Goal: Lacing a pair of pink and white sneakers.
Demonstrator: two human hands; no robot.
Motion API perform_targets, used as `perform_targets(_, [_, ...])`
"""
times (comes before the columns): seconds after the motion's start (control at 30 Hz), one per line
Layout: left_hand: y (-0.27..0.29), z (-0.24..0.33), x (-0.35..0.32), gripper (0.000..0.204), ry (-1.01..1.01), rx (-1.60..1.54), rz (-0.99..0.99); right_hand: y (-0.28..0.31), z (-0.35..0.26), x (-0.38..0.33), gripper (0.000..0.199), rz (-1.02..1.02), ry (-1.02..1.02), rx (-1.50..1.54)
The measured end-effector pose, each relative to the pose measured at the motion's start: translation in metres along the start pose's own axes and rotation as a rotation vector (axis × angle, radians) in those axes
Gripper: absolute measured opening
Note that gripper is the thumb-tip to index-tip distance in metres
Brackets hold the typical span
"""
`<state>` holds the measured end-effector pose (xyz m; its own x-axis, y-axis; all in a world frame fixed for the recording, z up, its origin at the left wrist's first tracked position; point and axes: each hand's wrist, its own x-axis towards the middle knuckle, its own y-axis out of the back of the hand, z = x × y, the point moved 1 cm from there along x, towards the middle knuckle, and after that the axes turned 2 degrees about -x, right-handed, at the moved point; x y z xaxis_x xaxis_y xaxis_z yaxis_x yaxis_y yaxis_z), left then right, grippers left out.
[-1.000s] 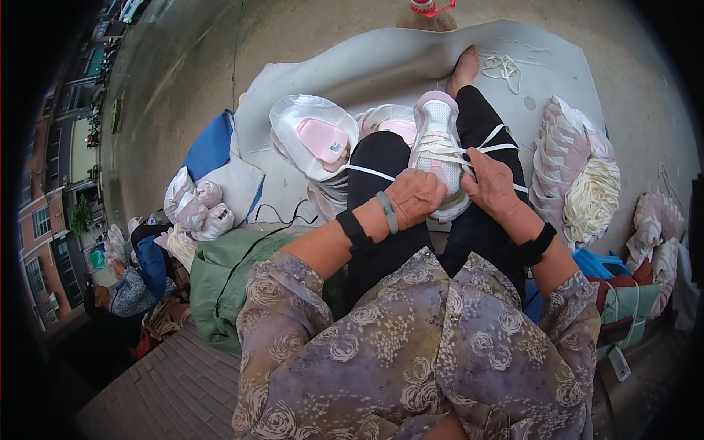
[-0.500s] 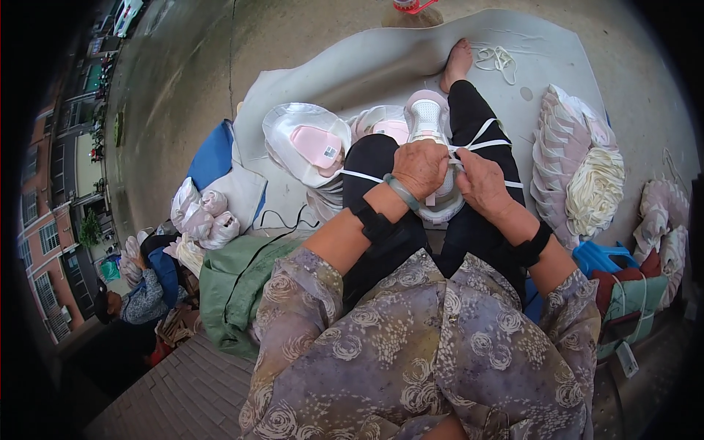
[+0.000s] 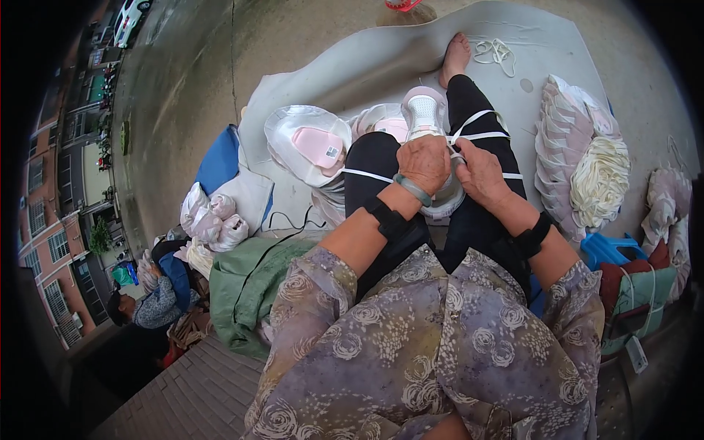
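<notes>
A white and pink shoe upper lies between my thighs, sole side away from view. My left hand is closed over its middle, fingers curled and partly hidden. Beside it, my right hand pinches a white shoelace, which loops up over my right thigh from the fingers. The two hands almost touch at the fingertips. White straps run across both thighs. Just left of my left knee is a stack of shoe uppers with pink insides.
Nested pink-white uppers and a bundle of cream laces lie at right on a grey sheet. Loose laces rest near my foot. Left are a green sack and wrapped bundles; farther left sits another person.
The view has shifted slightly. Both hands stay at the upper, and the lace by my right hand now makes a wider loop above the fingers.
</notes>
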<state>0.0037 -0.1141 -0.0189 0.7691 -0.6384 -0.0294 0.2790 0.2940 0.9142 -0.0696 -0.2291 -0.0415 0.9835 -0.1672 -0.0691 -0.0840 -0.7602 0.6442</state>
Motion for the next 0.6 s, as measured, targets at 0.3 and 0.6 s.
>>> perform_targets(0.3, [0.014, 0.001, 0.003, 0.011, -0.071, -0.044, -0.008, -0.001, 0.000, -0.002, 0.029, 0.092, 0.132, 0.062])
perform_targets(0.6, [0.098, -0.083, -0.077, 0.005, -0.042, 0.012, 0.183, 0.005, -0.002, -0.010, 0.035, 0.047, -0.007, 0.068])
